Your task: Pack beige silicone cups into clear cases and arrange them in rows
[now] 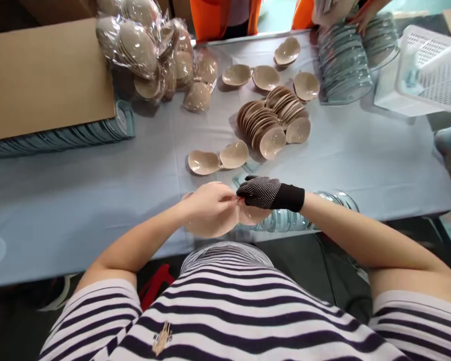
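At the table's near edge, a beige stick-on bra [212,227] with two joined cups is held in front of my striped shirt. My bare left hand [210,198] is closed over its left cup, with the fingertips at the joint in the middle. My right hand [261,192], in a black dotted glove, pinches at the same joint above the right cup. Something small and reddish shows between the fingertips, too small to make out. Just beyond my hands lies another bra pair [234,154]. Clear plastic cases [285,220] lie in a row under my right wrist.
Nested bra cups [261,125] are stacked mid-table, with loose pairs behind. Bagged cups [143,45] and a cardboard box [45,80] are at the left. Stacked clear cases [344,65] and a white basket [409,95] stand right. A person in an orange vest [208,20] is opposite.
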`<move>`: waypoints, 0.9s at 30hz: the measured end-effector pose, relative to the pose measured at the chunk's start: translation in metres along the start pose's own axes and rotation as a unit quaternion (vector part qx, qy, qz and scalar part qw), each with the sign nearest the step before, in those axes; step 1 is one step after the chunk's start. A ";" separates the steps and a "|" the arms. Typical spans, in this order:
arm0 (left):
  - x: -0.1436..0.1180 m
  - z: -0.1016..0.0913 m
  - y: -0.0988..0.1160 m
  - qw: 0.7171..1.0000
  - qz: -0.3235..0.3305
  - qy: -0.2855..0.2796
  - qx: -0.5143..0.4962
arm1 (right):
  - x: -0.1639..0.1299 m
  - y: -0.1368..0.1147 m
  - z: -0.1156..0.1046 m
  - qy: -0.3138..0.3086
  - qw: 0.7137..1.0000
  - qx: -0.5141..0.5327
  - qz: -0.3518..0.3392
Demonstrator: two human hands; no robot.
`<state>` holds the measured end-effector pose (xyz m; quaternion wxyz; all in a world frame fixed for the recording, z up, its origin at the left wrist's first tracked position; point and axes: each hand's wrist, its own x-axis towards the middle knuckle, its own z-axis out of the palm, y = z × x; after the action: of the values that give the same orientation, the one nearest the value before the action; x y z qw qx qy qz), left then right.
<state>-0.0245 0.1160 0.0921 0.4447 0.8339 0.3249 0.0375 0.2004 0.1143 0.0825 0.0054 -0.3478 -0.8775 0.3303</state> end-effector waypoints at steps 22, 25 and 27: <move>-0.031 0.134 0.057 0.954 -0.125 -0.093 -0.256 | -0.106 -0.031 0.090 0.157 0.973 0.050 0.164; -0.029 0.127 0.058 0.957 -0.089 -0.100 -0.258 | -0.114 -0.029 0.074 0.111 0.984 0.050 0.132; -0.027 0.125 0.059 0.970 -0.075 -0.096 -0.208 | -0.117 -0.029 0.073 0.054 0.988 0.113 0.089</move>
<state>0.0281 -0.0124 0.0685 0.6391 0.6958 0.3276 -0.0095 0.2542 -0.0159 0.0682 0.0631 -0.4386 -0.7985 0.4075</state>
